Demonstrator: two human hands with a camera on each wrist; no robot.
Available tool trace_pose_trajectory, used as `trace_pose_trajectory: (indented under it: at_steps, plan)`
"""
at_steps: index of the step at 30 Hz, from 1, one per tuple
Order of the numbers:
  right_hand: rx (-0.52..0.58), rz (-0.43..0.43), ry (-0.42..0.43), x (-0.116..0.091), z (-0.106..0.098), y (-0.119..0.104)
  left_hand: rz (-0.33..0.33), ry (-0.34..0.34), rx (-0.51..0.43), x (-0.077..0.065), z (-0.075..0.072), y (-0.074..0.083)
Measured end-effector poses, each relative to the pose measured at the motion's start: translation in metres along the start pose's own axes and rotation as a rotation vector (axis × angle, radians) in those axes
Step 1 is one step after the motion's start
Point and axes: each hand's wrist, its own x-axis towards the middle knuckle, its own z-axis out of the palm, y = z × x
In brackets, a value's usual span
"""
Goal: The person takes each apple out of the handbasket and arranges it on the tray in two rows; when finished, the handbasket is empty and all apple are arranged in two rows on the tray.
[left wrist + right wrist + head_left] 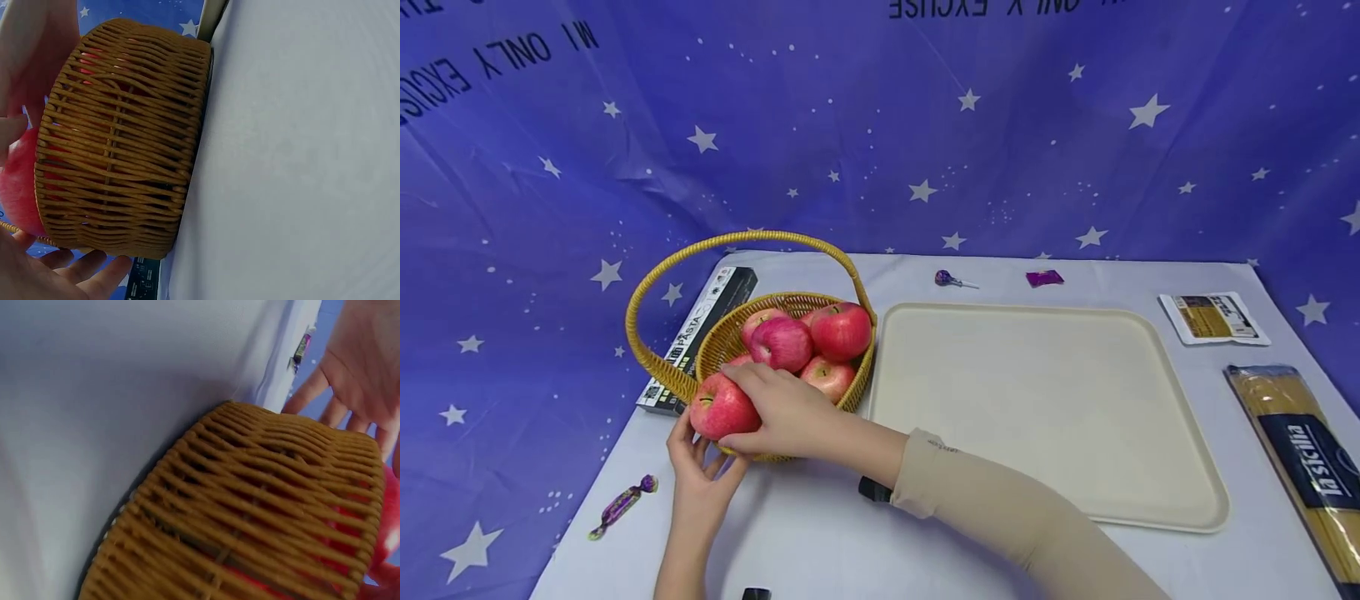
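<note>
A wicker basket (718, 346) with a tall arched handle (760, 237) stands at the left of the table, holding several red apples (782, 343). My right hand (790, 408) reaches over its near rim and grips one red apple (722, 408) at the front left, fingers on top and thumb low on its side. Beneath and left of that apple, my left hand (696, 467) has its fingers loosely spread along the basket's outer side. In the left wrist view, the left fingers (94, 272) lie beside the woven wall, with the apple bulging past the rim.
Behind the basket lies a black pasta box (700, 325); right of it, a cream tray (1037, 400). A lollipop (946, 278) and a purple candy (1045, 277) lie at the back, a twist-wrapped candy (622, 507) front left. A sachet (1213, 317) and spaghetti pack (1300, 450) are far right.
</note>
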Motion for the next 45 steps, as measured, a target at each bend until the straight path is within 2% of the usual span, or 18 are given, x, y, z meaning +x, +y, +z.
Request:
trace_pose_trajectory:
  at_steps: [4, 11, 15, 20, 23, 27, 33, 35, 39, 45]
  plan:
    - [-0.008, 0.04, -0.016, 0.006, 0.006, -0.001, 0.001, 0.008, -0.008, 0.0, 0.005, -0.002]
    - [0.05, 0.06, 0.038, 0.003, 0.003, 0.003, 0.001, 0.009, -0.052, 0.002, 0.011, -0.004]
    - [0.074, 0.049, 0.078, -0.003, -0.005, 0.006, -0.03, -0.012, -0.043, 0.003, 0.012, -0.003]
    - [0.119, 0.061, 0.119, -0.022, -0.029, 0.009, -0.072, -0.042, -0.026, 0.006, 0.013, -0.002]
    - [0.174, 0.067, 0.156, -0.04, -0.048, 0.017, -0.114, -0.072, -0.028, 0.007, 0.012, -0.002]
    - [0.289, 0.087, 0.251, -0.072, -0.075, 0.036, -0.155, -0.098, -0.043, 0.009, 0.012, -0.002]
    - [0.431, 0.151, 0.381, -0.124, -0.114, 0.075, -0.174, -0.097, -0.069, 0.01, 0.01, -0.004]
    - [0.433, 0.203, 0.414, -0.143, -0.127, 0.091, -0.169, -0.092, -0.091, 0.01, 0.009, -0.004]
    - [0.386, 0.373, 0.469, -0.181, -0.151, 0.129, -0.172, -0.08, -0.125, 0.009, 0.008, -0.005]
    - [0.276, 0.605, 0.55, -0.237, -0.171, 0.2, -0.209, -0.063, -0.112, 0.008, 0.005, -0.006]
